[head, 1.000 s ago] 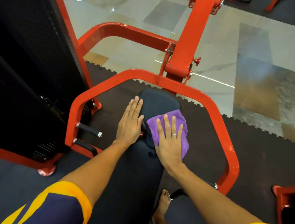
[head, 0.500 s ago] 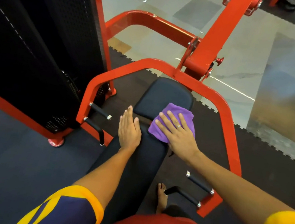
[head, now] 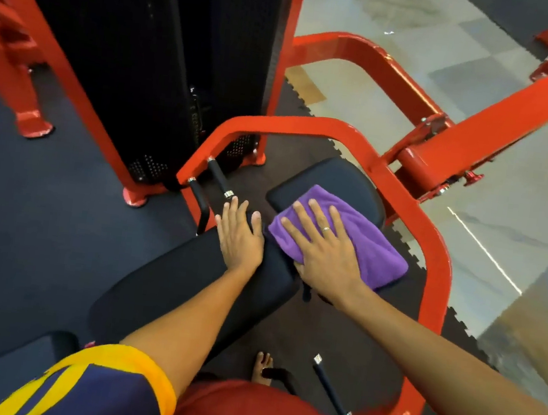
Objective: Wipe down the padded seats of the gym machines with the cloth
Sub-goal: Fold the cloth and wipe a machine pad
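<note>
A purple cloth (head: 373, 245) lies on the small black upper pad (head: 341, 181) of a red gym machine. My right hand (head: 324, 248) presses flat on the cloth with its fingers spread; a ring shows on one finger. My left hand (head: 240, 232) rests flat, fingers straight, on the top end of the long black padded bench (head: 187, 286). Both forearms reach forward from yellow-trimmed sleeves.
A red tubular frame (head: 433, 247) loops around the pads, with black-grip handles (head: 219, 178) at left and another handle (head: 330, 386) at lower right. A black weight-stack cover (head: 165, 66) stands at left. My bare foot (head: 263, 366) is on the dark rubber mat; shiny tiles lie beyond.
The view has swung and moved closer. My right hand has shifted with the cloth over the upper pad, and the cloth now trails to the right. The left hand stays on the bench.
</note>
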The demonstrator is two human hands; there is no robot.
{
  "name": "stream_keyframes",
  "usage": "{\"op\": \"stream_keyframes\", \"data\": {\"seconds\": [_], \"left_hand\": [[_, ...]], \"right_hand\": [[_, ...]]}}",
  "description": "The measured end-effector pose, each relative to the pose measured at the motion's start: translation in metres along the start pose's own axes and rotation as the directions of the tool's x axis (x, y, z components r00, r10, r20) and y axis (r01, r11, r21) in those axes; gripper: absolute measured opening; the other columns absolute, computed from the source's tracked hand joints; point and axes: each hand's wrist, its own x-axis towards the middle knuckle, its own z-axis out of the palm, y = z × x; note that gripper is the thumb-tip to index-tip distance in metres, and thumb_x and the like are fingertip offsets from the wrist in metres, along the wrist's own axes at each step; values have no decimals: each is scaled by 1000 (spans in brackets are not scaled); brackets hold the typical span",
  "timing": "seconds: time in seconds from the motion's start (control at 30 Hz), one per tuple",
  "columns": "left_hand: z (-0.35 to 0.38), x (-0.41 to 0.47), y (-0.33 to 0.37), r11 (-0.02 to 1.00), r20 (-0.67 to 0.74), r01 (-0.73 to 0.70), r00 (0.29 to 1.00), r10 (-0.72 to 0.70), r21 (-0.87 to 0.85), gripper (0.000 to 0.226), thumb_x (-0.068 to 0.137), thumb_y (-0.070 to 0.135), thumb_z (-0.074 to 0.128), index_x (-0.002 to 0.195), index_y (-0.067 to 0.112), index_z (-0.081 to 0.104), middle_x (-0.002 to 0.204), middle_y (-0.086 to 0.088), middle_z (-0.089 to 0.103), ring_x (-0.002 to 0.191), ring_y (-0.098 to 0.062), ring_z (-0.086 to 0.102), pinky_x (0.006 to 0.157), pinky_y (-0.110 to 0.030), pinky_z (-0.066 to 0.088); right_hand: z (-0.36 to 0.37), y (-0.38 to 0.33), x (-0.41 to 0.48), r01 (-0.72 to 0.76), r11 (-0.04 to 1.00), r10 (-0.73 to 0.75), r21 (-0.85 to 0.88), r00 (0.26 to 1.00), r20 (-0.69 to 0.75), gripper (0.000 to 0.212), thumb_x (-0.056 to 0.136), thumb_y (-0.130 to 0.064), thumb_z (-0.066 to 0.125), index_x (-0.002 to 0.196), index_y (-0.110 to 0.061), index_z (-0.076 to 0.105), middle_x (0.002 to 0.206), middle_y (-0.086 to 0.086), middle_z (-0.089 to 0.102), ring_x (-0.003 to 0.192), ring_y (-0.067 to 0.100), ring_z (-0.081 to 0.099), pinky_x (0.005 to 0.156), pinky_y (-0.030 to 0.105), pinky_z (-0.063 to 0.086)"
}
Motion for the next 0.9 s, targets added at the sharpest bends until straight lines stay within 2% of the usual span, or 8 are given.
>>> {"op": "stream_keyframes", "data": {"seconds": [0.13,0.2,0.3,0.37,0.5,0.6,0.7,0.9], "left_hand": [[5,-14,21,988,-72,155,985,-155,-10,53,110,25,32,160,10,23,168,-4,18,157,-18,5,126,-36,-7],[7,-17,26,985,-101,173,980,-173,-8,53,109,20,33,160,10,20,169,-3,16,157,-18,4,127,-35,-7],[8,-16,22,985,-128,169,977,-171,-27,53,109,22,32,160,10,22,169,-2,17,157,-16,4,127,-35,-6],[10,-14,19,989,-130,149,980,-151,-25,53,109,25,33,159,11,26,168,-2,20,157,-16,4,127,-35,-6],[14,-16,18,991,-127,136,982,-136,-10,52,110,28,31,159,12,27,168,-2,19,157,-16,3,126,-35,-8],[16,-15,18,988,-131,151,980,-149,8,52,110,30,29,159,12,28,168,-2,20,157,-15,3,126,-34,-7],[16,-14,18,988,-150,154,977,-150,13,52,110,30,29,158,13,30,167,-1,24,157,-14,5,126,-32,-8],[15,-14,18,990,-161,141,977,-142,-16,49,109,28,32,157,14,34,166,1,27,156,-12,7,127,-33,-7]], "right_hand": [[-6,-1,42,98,995,-96,-14,992,86,70,99,-42,45,162,-25,21,171,9,8,157,36,-1,126,57,-2],[-9,-5,70,133,991,-132,-8,987,94,65,101,-40,41,162,-25,24,171,9,12,158,35,0,126,56,-4],[-18,-9,101,150,988,-153,29,977,148,57,99,-45,41,153,-26,43,163,11,34,154,36,19,126,55,3],[-24,0,112,141,989,-145,38,979,145,55,95,-54,43,141,-26,56,146,9,52,140,35,40,124,54,14],[-32,45,120,54,998,-55,18,997,51,60,89,-71,40,116,-24,67,116,6,67,114,32,57,106,50,33],[-34,61,122,-9,1000,10,-12,1000,26,60,90,-71,40,115,-23,68,116,7,67,115,32,57,101,49,34],[-30,32,125,-25,999,26,-19,998,51,62,92,-68,38,120,-21,67,121,9,66,116,33,56,104,51,29],[-26,-2,140,198,975,-179,-101,970,166,61,92,-70,40,126,-25,61,127,5,64,116,29,58,100,44,35]]}}
